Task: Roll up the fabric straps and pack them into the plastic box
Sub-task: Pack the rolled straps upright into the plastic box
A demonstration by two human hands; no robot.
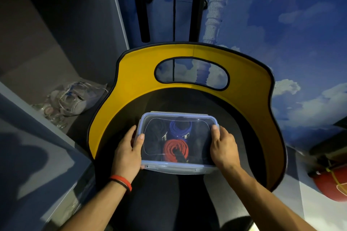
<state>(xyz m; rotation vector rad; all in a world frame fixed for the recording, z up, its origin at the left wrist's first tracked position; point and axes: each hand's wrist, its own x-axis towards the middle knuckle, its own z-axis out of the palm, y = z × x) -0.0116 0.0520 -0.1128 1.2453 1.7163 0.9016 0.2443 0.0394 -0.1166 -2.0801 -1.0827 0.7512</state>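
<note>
Left hand (127,148): placed against the left side of the plastic box (178,169); thumb laid on the lid (176,115), fingers curled round the left edge.
Right hand (223,146): placed against the right side; thumb pressed on the lid's corner, fingers wrapped over the right rim.
Box position: set flat on the black seat (169,103) of a chair, in front of the yellow backrest (135,73); lid seated on top.
Contents, seen through the lid: one red rolled strap (175,148) near the front; one blue rolled strap (180,127) behind it; dark rolls (155,133) at the left, number not determinable.
Counts: two hands, one box, one lid.
Left wrist: two bands (121,181) worn, one red, one black.
</note>
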